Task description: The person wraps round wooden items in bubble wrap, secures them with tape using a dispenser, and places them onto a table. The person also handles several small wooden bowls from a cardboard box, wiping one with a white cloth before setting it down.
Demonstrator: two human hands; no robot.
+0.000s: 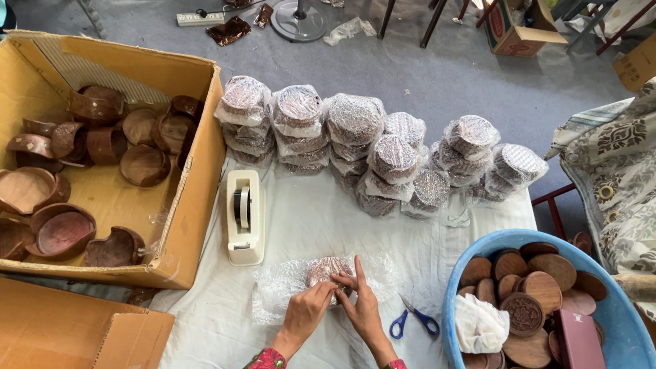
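Head view: both hands — left hand (pixel 308 305), right hand (pixel 359 302) — pinch bubble wrap (pixel 280 283) closed around a carved wooden disc (pixel 326 270), just right of the tape dispenser (pixel 243 215) — scissors (pixel 414 320) lie handy beside them.

light: bright, even, diffuse | shadows: soft, faint | focus: sharp | glare: mild on plastic wrap | edges: wide-angle bending

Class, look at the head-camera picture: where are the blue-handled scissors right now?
The blue-handled scissors lie on the white table cover, just right of the person's right hand and left of the blue tub of wooden discs.
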